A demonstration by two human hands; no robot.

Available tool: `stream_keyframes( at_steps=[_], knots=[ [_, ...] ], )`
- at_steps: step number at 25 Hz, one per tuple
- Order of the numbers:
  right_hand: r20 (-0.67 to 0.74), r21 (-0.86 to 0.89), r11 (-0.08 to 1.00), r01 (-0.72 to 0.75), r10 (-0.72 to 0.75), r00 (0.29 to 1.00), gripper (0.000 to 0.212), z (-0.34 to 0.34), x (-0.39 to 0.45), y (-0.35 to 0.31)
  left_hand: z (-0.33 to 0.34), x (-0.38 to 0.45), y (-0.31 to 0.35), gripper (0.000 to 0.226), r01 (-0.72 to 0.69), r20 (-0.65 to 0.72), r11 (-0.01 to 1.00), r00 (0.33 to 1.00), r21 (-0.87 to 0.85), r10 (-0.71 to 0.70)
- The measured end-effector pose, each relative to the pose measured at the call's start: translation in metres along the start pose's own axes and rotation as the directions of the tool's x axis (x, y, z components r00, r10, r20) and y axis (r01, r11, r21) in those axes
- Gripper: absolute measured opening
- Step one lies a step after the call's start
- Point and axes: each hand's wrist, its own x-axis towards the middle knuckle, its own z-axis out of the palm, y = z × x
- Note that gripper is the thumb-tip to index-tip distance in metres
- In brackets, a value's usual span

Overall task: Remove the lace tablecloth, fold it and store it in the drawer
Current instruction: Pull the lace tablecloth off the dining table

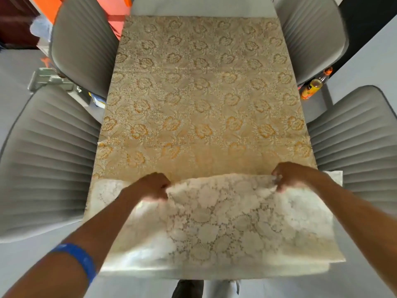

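**One lace cloth pinched by two hands**

Four grey chairs [49, 162] are counted, two per side of the surface [193, 10]. One lace tablecloth [204, 100] is spread over it, its near edge turned back. The left hand [150, 187] and right hand [294, 176], knuckles up, are each closed on that edge.

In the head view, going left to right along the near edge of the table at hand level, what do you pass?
Near-left grey chair → left hand → lifted edge of the lace tablecloth → right hand → near-right grey chair.
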Motion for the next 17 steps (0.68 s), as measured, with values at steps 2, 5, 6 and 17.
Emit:
stream_keyframes(
  at_steps=[2, 5, 6, 17],
  knots=[
    [-0.596, -0.044, 0.996, -0.075, 0.034, 0.802, 0.051, -0.043, 0.005, -0.01, -0.058, 0.019, -0.004, 0.026, 0.18, -0.543, 0.984, 0.828, 0.015, -0.143],
    [-0.794, 0.022, 0.995, -0.095, 0.075, 0.603, 0.083, -0.058, -0.007, -0.039, -0.077, 0.017, 0.017, 0.079, 0.292, -0.743, 0.956, 0.636, -0.018, -0.208],
    [-0.781, -0.011, 0.998, -0.06, 0.029, 0.623, 0.085, -0.041, -0.012, -0.046, -0.06, 0.012, 0.029, 0.079, 0.222, -0.725, 0.974, 0.677, 0.039, -0.125],
    [-0.67, -0.21, 0.977, -0.037, -0.116, 0.734, 0.085, 0.084, 0.013, -0.073, 0.062, 0.032, 0.054, 0.073, 0.184, -0.608, 0.953, 0.794, 0.239, 0.0]
  ],
)
